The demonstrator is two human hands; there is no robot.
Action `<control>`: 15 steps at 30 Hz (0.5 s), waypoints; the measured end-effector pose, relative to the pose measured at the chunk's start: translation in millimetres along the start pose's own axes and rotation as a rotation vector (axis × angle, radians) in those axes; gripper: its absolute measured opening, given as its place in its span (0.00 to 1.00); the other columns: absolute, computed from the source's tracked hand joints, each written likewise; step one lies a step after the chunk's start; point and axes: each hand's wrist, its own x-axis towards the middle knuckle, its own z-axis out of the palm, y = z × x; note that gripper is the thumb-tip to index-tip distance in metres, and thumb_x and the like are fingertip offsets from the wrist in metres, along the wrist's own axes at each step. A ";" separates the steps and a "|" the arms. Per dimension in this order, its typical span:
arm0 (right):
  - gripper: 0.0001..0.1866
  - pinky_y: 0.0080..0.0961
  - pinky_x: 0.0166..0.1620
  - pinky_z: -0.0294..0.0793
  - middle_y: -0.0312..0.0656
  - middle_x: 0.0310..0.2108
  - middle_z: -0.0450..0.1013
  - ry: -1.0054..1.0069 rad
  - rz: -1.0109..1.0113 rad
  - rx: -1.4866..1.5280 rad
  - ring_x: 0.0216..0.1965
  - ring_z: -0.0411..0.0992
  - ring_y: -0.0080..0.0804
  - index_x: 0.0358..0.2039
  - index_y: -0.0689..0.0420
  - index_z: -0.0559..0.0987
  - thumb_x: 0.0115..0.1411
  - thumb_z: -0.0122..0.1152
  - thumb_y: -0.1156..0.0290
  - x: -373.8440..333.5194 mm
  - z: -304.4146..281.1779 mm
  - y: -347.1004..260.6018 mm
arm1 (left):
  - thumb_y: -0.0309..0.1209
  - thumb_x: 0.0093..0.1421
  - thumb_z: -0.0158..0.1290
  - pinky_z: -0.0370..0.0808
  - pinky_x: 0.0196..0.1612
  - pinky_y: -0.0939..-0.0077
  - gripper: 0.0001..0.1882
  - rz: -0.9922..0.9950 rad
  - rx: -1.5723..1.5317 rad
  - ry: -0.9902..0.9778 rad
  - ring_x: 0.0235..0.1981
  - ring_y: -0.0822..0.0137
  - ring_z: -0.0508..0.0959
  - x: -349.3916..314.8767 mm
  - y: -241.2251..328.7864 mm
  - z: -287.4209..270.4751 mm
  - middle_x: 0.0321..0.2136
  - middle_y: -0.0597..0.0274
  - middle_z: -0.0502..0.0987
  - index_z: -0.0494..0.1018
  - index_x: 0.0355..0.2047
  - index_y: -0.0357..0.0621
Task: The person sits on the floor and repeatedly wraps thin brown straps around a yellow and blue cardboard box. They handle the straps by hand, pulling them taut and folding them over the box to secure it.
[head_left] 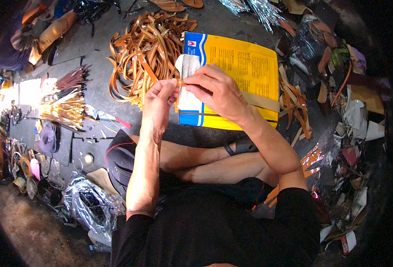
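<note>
My left hand and my right hand meet in front of me, each closed in a pinch on a narrow tan strap. The strap's short stretch between the fingertips shows; the rest is partly covered by my fingers. Beneath my right hand lies a flat yellow and blue box with printing on it. A whitish sheet rests on its left end, and a pale band and a dark strip cross its near side. Beyond my left hand is a tangled heap of brown straps.
Bundles of thin strips lie on the dark floor at left. Loose straps sit right of the box. Clear plastic wrap is near my left side, and mixed scraps cover the right. Another person's arm shows at upper left.
</note>
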 end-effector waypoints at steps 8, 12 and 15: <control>0.07 0.33 0.38 0.73 0.41 0.31 0.72 -0.029 0.000 0.000 0.35 0.72 0.40 0.33 0.58 0.80 0.53 0.65 0.75 0.0 -2.2 7.8 | 0.31 0.63 0.54 0.70 0.35 0.87 0.06 -0.004 0.030 0.059 0.28 0.78 0.73 12.4 -5.4 -26.0 0.28 0.68 0.77 0.75 0.36 0.41; 0.07 0.33 0.38 0.74 0.40 0.30 0.72 -0.025 -0.023 0.005 0.35 0.72 0.40 0.33 0.58 0.80 0.52 0.66 0.75 1.7 -0.4 8.7 | 0.30 0.62 0.57 0.70 0.35 0.87 0.05 0.003 0.011 0.090 0.29 0.78 0.74 20.3 -8.7 -38.5 0.27 0.68 0.77 0.76 0.35 0.42; 0.07 0.32 0.38 0.74 0.40 0.30 0.72 -0.022 -0.018 -0.003 0.35 0.72 0.40 0.32 0.58 0.80 0.51 0.66 0.75 0.5 0.7 10.9 | 0.30 0.62 0.57 0.70 0.35 0.87 0.05 0.009 0.016 0.097 0.28 0.78 0.74 24.9 -11.2 -47.6 0.27 0.68 0.77 0.76 0.35 0.42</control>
